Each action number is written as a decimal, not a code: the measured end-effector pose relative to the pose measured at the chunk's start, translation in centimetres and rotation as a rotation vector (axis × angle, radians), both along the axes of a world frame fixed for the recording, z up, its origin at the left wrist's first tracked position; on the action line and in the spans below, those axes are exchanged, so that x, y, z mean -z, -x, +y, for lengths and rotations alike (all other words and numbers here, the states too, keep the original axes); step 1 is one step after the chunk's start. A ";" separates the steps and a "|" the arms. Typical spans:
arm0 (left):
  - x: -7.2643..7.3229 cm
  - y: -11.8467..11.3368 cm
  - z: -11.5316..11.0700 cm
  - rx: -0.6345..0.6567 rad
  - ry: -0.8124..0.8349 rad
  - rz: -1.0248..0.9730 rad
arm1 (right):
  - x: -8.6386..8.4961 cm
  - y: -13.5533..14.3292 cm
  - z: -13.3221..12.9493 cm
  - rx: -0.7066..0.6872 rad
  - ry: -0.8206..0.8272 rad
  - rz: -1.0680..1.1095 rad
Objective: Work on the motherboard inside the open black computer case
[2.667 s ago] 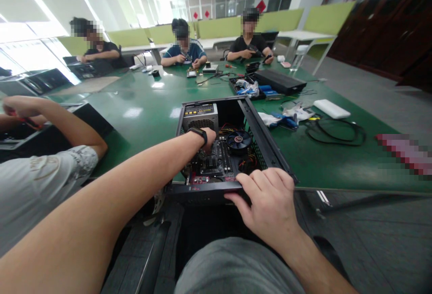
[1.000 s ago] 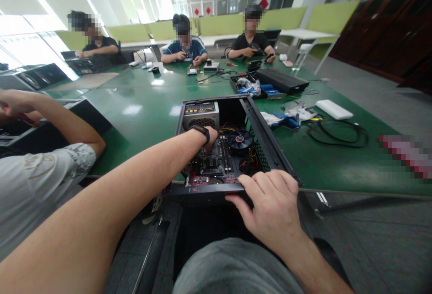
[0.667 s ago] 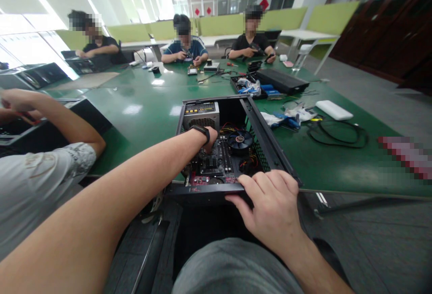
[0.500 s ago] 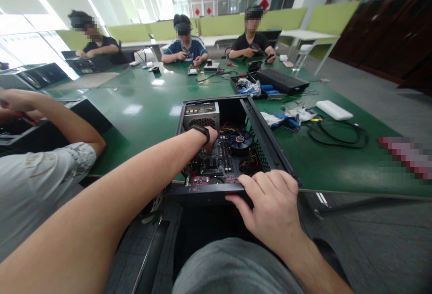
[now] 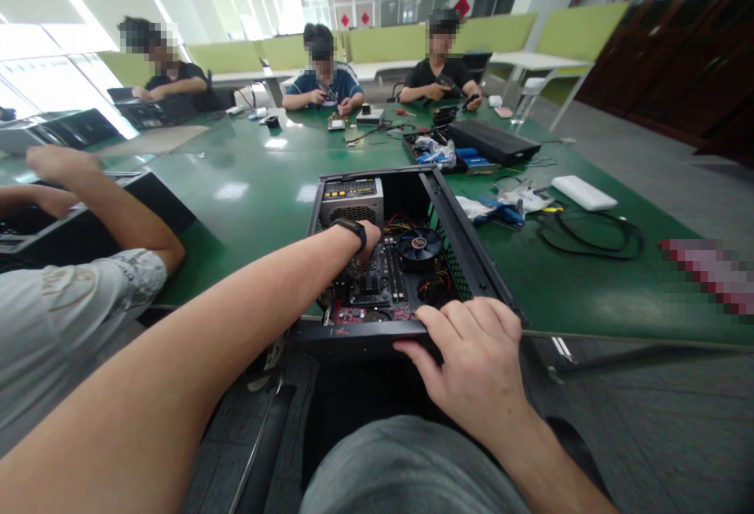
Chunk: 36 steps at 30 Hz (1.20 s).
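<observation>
An open black computer case (image 5: pixel 365 331) lies on its side in front of me, overhanging the table's near edge. My left hand (image 5: pixel 370 240), with a black band at the wrist, reaches down inside it over the motherboard (image 5: pixel 368 286). Its fingers point down and look closed; their tips, and whatever they hold, are hidden. My right hand (image 5: pixel 474 341) grips the case's near rim, thumb underneath and fingers on top. A silver power supply (image 5: pixel 353 200) fills the far left corner of the case. To the right of my left hand is a black cooling fan (image 5: pixel 419 245), with coloured wires around it.
A co-worker's arm (image 5: pixel 129 207) bends over another black case (image 5: pixel 159 203) on my left. Right of my case lie gloves (image 5: pixel 506 207), a white box (image 5: pixel 583 192) and a black cable (image 5: pixel 589 243) on the green table (image 5: pixel 594 294). Several people sit across from me.
My hands and the case look the same. The co-worker's raised hand on the left has shifted right, and the red-handled tool seen there earlier no longer shows.
</observation>
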<state>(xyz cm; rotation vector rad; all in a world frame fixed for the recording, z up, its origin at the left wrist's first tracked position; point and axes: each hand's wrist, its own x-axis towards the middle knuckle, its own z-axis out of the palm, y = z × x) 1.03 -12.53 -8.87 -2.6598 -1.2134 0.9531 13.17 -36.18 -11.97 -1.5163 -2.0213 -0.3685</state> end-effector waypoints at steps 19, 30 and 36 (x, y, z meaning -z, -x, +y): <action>0.1 0.1 -0.2 0.005 -0.005 -0.003 | 0.0 -0.1 0.0 -0.004 -0.003 0.004; 0.2 0.1 0.0 0.008 0.003 -0.023 | 0.1 -0.1 0.0 -0.002 0.001 0.003; 0.4 0.1 0.2 0.008 0.016 -0.025 | 0.1 0.0 0.2 -0.006 -0.004 0.007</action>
